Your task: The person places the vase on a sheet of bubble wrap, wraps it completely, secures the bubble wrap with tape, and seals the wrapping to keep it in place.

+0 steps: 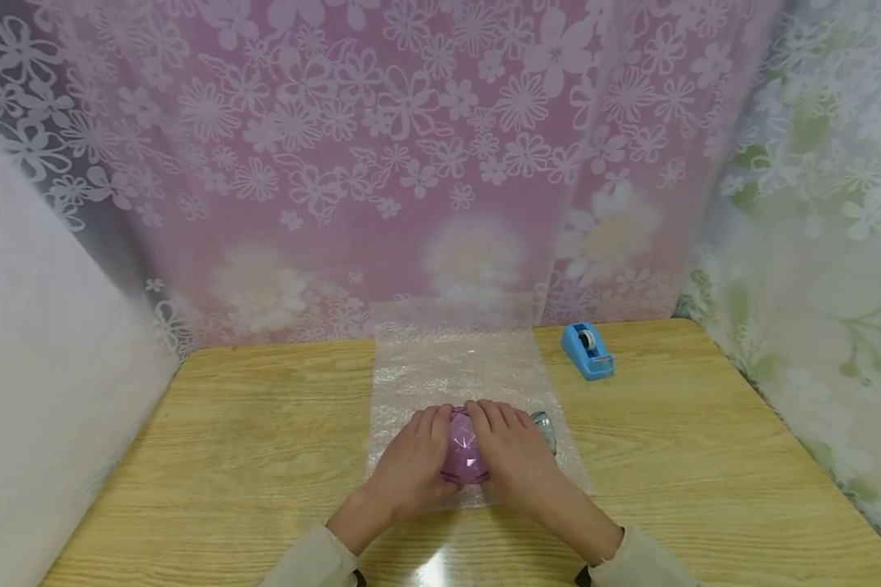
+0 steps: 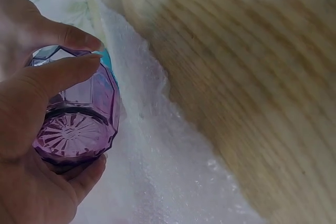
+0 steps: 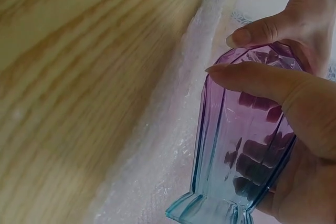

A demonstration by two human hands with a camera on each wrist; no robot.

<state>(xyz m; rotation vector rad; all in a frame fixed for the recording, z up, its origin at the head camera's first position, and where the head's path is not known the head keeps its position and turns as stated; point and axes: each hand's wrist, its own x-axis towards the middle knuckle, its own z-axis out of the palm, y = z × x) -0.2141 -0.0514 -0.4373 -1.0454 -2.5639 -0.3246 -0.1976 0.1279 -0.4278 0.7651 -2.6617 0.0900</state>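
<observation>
Both hands grip a faceted glass vase [image 1: 466, 447] that lies sideways above a sheet of bubble wrap [image 1: 451, 359]. Its purple base [image 2: 73, 135], with a radiating star pattern, faces left. The glass fades to teal at the flared mouth [image 3: 210, 208], which sticks out past the right hand. My left hand [image 1: 409, 458] curls round the base end, and my right hand [image 1: 515, 450] curls round the body. In the right wrist view, fingers show through the clear glass. The two thumbs lie close together along the near side of the vase.
A blue tape dispenser [image 1: 587, 350] with a roll in it stands at the back right of the wooden table [image 1: 264, 440]. Behind the table hangs a pink flowered curtain [image 1: 382, 163], with pale curtains at either side. The bubble wrap reaches to the table's back edge.
</observation>
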